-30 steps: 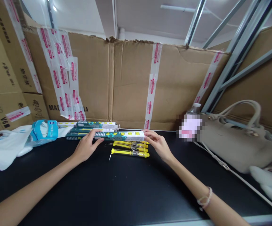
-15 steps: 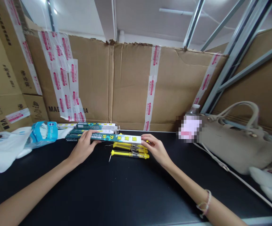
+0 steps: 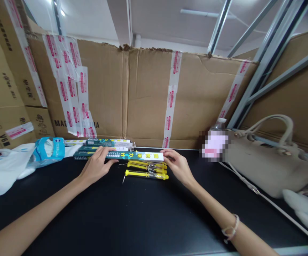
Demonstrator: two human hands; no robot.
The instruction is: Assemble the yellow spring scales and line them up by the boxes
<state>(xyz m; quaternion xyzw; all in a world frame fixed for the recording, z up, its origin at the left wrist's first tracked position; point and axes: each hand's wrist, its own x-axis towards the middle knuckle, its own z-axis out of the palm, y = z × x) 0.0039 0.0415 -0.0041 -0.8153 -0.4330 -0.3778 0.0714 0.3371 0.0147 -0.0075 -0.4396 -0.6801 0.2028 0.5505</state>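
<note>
A long narrow spring scale box [image 3: 140, 155], teal and white with yellow lettering, lies level across both hands. My left hand [image 3: 99, 164] is closed around its left part, thumb on the near side. At the white right end, the fingers and thumb of my right hand [image 3: 177, 165] are closed on the box; the fingertips partly hide that end. Just in front, a yellow tubular spring scale [image 3: 145, 174] with metal hooks rests on the black table [image 3: 132, 220]. Close behind it lie more yellow spring scales [image 3: 140, 165], partly covered by the box.
Similar boxes [image 3: 108, 142] lie behind, against a taped cardboard wall [image 3: 148, 96]. To the left are a blue tissue pack [image 3: 59, 149] and white plastic bags [image 3: 6, 170]. A bottle [image 3: 220, 123], a blurred-out item [image 3: 214, 144] and a beige handbag [image 3: 260, 160] stand right.
The box has slid slightly to the right between my hands. My left hand and right hand have both shifted a little rightward with it; the spring scales stay in place.
</note>
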